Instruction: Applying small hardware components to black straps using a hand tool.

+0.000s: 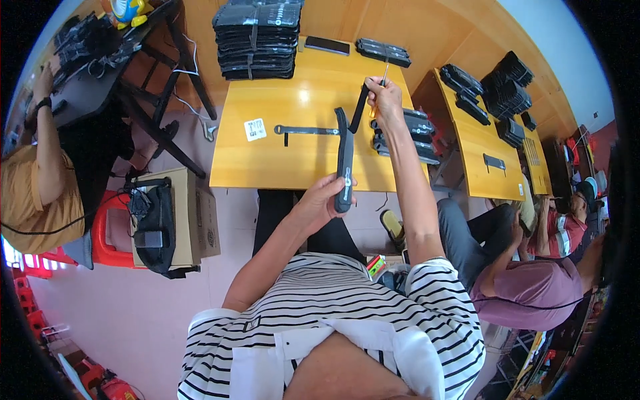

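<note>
A black padded strap (344,157) with white print is held over the front edge of the yellow table. Wrapped round its lower end is my left hand (325,197), closed. A narrow black strip (360,110) slants up from the strap's middle to my right hand (387,100), whose fingers pinch its upper end. The same hand also grips a slim tool (385,72) with a thin metal shaft pointing up and a yellow handle; its exact kind I cannot make out. On the table left of the strap lies a flat dark strap (307,130) with a looped end, a short black piece (286,140) beside it.
A tall tied stack of black straps (257,43) stands at the table's back left. Nearby lie a dark flat phone-like object (327,45), a tied bundle (383,52), more bundles (417,133) and a white label (255,130). People sit on both sides; a cardboard box (183,217) stands left.
</note>
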### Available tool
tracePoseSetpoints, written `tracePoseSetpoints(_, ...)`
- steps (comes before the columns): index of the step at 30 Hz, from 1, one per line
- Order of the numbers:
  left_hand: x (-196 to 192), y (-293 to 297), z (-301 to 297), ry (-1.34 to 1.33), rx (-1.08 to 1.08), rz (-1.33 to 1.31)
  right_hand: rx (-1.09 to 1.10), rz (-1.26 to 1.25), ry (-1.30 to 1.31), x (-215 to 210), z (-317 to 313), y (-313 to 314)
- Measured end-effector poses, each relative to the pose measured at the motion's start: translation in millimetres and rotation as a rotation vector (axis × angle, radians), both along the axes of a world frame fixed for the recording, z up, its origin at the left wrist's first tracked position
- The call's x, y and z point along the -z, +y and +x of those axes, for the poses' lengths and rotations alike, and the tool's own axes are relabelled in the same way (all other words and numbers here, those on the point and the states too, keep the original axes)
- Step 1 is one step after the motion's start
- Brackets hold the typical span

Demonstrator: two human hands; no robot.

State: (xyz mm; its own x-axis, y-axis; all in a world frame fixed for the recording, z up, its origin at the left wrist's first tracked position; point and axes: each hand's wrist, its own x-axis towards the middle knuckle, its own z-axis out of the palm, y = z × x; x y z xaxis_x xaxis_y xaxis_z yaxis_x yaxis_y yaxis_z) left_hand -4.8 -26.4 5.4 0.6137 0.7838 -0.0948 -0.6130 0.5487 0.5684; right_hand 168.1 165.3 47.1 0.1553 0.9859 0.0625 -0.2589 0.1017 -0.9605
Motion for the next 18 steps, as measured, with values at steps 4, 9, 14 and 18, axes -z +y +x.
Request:
tracePoseSetpoints(4, -1.0, -4.7, -10.0, -0.044, -0.003, -0.029, 0.042, 0.012, -0.057, -5.5, 3.4, 41.3)
tracePoseSetpoints(9, 2.6, -7.3, -20.8, -0.268, 0.039, -0.049, 0.159, 0.088, -0.215, -13.4, -4.3, 76.3)
tracePoseSetpoints(14, 4.0, -7.3, -32.0, -0.346, 0.047, -0.005, 0.362, 0.096, -0.270, -5.3, 2.5, 118.6)
tracePoseSetpoints(18, 4.6, -9.9, -45.9, -0.270, -0.016, -0.033, 0.407, 0.113, -0.439, -7.0, -5.0, 125.5)
